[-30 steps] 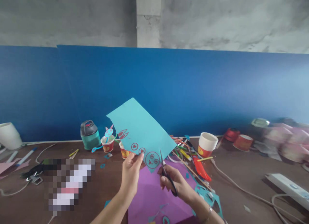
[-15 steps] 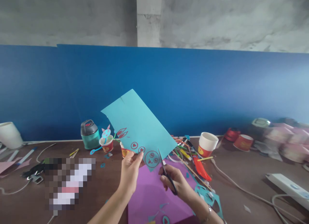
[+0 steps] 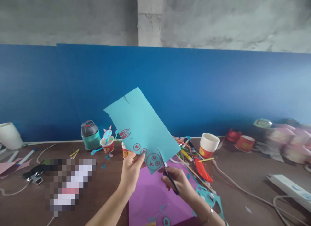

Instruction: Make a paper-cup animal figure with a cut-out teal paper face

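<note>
My left hand (image 3: 132, 169) pinches the lower left edge of a turquoise sheet of paper (image 3: 143, 122), held up above the table. Red drawings mark the sheet: a round face, two small circles with hearts, and pointed ear shapes. Fingers of my right hand (image 3: 178, 182) are wrapped round the dark handles of a pair of scissors (image 3: 163, 161). The blades point up and lie at the sheet's lower edge, just right of the drawn face. Below both hands lies a purple sheet (image 3: 148, 193) with turquoise scraps and a cut-out heart circle (image 3: 166, 221).
A paper cup with a cat cut-out (image 3: 107, 144) and a teal jar (image 3: 90, 135) stand left. Right are a stack of paper cups (image 3: 209, 145), a heap of pens and sticks (image 3: 186, 148), turquoise offcuts (image 3: 210, 200) and a power strip (image 3: 291, 190). A blue partition (image 3: 194, 89) stands behind.
The turquoise sheet has turned slightly clockwise and shifted a little to the right. The scissors stay at its lower edge, and both hands keep their hold.
</note>
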A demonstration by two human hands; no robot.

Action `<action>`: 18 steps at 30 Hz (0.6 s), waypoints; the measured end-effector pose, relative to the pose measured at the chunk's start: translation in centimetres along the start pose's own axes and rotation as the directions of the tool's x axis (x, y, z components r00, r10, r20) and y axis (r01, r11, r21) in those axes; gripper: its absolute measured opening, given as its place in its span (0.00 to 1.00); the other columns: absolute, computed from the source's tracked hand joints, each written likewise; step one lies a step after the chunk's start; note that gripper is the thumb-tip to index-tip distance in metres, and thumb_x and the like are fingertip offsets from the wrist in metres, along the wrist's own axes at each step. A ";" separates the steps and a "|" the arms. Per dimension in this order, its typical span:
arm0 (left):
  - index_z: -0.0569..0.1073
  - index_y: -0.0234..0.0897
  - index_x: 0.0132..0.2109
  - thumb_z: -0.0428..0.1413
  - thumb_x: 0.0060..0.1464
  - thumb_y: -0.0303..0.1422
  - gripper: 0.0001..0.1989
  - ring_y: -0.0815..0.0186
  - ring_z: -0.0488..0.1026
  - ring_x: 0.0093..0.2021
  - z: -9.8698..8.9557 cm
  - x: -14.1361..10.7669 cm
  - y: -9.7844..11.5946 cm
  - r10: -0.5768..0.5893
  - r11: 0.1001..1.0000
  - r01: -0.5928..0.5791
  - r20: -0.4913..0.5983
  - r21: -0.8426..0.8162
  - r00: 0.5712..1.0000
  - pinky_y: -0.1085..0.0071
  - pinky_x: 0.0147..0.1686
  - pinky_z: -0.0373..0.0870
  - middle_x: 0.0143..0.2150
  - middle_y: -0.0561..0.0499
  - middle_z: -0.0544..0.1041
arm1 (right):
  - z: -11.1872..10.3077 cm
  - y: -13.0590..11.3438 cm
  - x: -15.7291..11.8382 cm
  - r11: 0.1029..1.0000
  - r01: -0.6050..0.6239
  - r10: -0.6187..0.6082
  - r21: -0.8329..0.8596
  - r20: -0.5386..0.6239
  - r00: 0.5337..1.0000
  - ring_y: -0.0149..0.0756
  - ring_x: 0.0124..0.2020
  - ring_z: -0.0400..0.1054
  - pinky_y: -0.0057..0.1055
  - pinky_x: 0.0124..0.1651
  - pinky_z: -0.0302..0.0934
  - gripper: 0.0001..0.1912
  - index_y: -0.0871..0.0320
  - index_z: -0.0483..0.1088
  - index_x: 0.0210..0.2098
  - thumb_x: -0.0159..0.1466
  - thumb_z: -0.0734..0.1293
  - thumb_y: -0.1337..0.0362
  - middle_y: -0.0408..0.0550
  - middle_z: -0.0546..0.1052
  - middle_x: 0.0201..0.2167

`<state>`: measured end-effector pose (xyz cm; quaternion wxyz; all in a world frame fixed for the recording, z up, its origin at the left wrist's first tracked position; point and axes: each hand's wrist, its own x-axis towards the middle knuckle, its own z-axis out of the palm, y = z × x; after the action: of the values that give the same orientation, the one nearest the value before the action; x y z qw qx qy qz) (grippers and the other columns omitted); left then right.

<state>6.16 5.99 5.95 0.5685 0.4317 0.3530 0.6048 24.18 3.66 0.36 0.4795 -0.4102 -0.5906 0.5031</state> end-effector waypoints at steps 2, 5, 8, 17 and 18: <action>0.68 0.34 0.27 0.63 0.43 0.38 0.13 0.68 0.71 0.24 -0.1 0.1 0.1 0.001 1.000 -0.001 -0.009 0.022 1.000 0.70 0.29 0.70 0.21 0.56 0.71 | -0.1 0.1 0.0 1.000 -0.009 0.008 -0.011 -0.014 1.000 0.25 0.14 0.57 0.23 0.18 0.55 0.21 0.62 0.73 0.35 0.52 0.71 0.50 0.38 0.64 0.14; 0.64 0.36 0.24 0.64 0.42 0.38 0.16 0.70 0.68 0.21 -0.2 0.3 0.3 0.014 0.999 -0.014 -0.012 0.040 1.000 0.72 0.26 0.68 0.18 0.58 0.68 | -0.3 0.0 0.0 0.999 -0.026 0.025 -0.029 -0.026 0.999 0.24 0.13 0.56 0.23 0.16 0.53 0.20 0.62 0.74 0.33 0.51 0.71 0.50 0.37 0.63 0.12; 0.62 0.36 0.22 0.64 0.41 0.39 0.18 0.70 0.67 0.20 -0.5 0.5 0.4 0.027 0.998 -0.026 -0.003 0.061 1.000 0.74 0.24 0.65 0.18 0.58 0.68 | -0.5 -0.4 -0.1 0.996 -0.061 0.060 -0.062 -0.024 0.998 0.24 0.12 0.55 0.22 0.15 0.51 0.19 0.61 0.74 0.31 0.49 0.73 0.52 0.37 0.63 0.11; 0.69 0.36 0.23 0.65 0.40 0.38 0.13 0.67 0.69 0.21 -1.0 0.9 1.4 0.026 0.991 -0.033 0.055 0.131 0.998 0.73 0.23 0.64 0.17 0.56 0.69 | -1.3 -1.6 -0.3 0.976 -0.149 0.152 -0.157 0.009 0.988 0.23 0.11 0.53 0.21 0.15 0.49 0.15 0.61 0.75 0.31 0.49 0.74 0.57 0.36 0.63 0.09; 0.70 0.36 0.24 0.64 0.40 0.37 0.12 0.65 0.70 0.22 -1.0 0.9 1.6 0.023 0.992 -0.033 0.077 0.124 0.997 0.72 0.23 0.65 0.18 0.55 0.71 | -1.5 -1.6 -0.3 0.975 -0.152 0.158 -0.164 0.021 0.987 0.23 0.11 0.54 0.21 0.15 0.49 0.15 0.61 0.75 0.31 0.49 0.74 0.57 0.36 0.63 0.10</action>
<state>4.67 6.80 7.13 0.5446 0.4938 0.3624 0.5728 25.69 3.40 1.93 0.3938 -0.4838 -0.6038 0.4962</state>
